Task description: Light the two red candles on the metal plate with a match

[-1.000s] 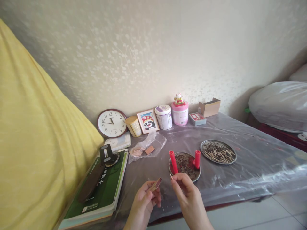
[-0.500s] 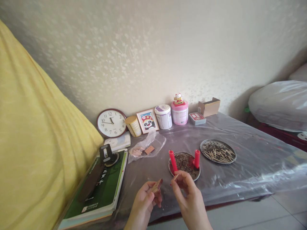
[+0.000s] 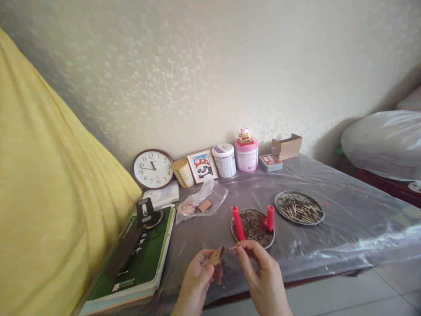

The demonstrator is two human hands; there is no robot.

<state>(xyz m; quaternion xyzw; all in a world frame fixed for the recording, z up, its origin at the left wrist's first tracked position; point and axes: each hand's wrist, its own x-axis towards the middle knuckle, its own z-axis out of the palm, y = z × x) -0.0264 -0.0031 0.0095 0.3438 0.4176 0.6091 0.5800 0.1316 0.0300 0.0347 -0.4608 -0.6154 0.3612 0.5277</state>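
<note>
Closest to the camera, the left hand (image 3: 197,278) pinches a small matchbox (image 3: 217,255), tipped so its rough side faces the other hand. The right hand (image 3: 261,274) pinches a match (image 3: 232,248) between thumb and finger, its tip pointing at the box, just beside it and ready to rub. Just behind the hands sits a round metal plate (image 3: 270,242) with two red candles (image 3: 238,223) standing up in it, one at each side. It catches burnt bits. Farther back, another metal plate (image 3: 320,218) holds a heap of matchsticks. A wall clock (image 3: 153,169) leans on the wall.
</note>
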